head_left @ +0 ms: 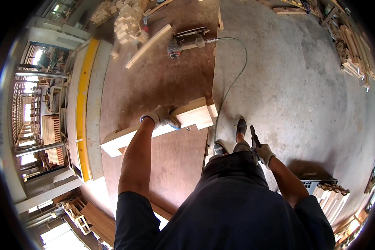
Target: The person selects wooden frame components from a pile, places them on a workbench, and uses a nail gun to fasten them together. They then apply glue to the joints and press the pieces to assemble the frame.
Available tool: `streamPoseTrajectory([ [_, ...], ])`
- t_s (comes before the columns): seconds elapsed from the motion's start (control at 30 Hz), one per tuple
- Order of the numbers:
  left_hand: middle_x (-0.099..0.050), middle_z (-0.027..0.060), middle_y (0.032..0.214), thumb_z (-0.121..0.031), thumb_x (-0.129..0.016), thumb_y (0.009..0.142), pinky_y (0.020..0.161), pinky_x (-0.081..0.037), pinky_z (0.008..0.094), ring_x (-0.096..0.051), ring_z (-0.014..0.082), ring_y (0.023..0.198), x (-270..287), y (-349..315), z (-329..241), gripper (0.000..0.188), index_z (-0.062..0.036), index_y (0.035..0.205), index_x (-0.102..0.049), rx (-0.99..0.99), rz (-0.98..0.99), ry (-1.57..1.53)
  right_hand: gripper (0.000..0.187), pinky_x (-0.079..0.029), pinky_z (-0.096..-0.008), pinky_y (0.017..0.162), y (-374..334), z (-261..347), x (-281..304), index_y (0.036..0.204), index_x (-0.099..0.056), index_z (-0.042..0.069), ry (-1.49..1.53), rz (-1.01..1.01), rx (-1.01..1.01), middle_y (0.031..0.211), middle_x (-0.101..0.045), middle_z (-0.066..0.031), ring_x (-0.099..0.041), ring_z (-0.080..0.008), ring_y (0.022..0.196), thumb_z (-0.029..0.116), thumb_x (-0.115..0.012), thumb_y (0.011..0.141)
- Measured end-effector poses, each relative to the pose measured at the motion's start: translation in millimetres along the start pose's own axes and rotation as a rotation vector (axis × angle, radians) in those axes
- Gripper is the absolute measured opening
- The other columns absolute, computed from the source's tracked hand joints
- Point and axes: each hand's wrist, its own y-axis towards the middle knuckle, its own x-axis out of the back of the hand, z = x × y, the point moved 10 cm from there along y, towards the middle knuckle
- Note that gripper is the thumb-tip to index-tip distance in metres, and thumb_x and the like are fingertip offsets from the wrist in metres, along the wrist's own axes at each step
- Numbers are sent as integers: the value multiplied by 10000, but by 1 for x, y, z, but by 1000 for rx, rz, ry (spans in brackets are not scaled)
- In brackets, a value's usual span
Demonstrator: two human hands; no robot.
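Note:
A long pale wooden beam (194,113) with notched, stepped ends lies across the brown worktable, its right end near the table's edge. My left hand (161,116), in a light work glove with blue at the fingers, grips the beam from above near its middle. Down at my right side, over the concrete floor, my gloved right hand (264,154) is closed round a slim dark hand tool (255,136). The tool points away from me; its exact kind does not show.
On the brown worktable (166,83) lie a power tool (187,46), a loose wooden strip (149,46) and stacked wood blocks (129,25). A thin green hose (245,62) curves over the floor toward my feet. Lumber (354,50) is piled far right; a dark box (312,177) stands nearer.

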Motion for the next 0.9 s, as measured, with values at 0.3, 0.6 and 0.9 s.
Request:
streamPoseTrajectory([
  [0.3,-657,150,1380,-257,-977,592,1128,-459,363,-602,311,1287,8,-1,-15,956,-48,1438,-583,-71,-36,-28,388,-508,-440,582,-47,139,-2,1027,-693,-33,171,81,22,779,-693,-118,-669,-183,705,350,-636,1016],
  [0.6,-678,156,1338,-231,-968,591,1089,-494,357,-637,306,1228,5,-7,-17,931,-27,1419,-593,-124,-91,-91,444,-558,-488,841,-68,252,-46,1202,-638,32,-406,26,334,1057,-718,-272,-714,-414,1006,420,-594,991],
  [0.9,-695,142,1302,-184,-943,592,1064,-514,339,-663,258,1165,3,-9,-10,902,-17,1408,-598,-107,-147,-117,321,-533,-442,654,-62,249,-39,1183,-632,7,-25,-46,312,874,-718,-141,-683,-284,732,282,-599,1021],
])
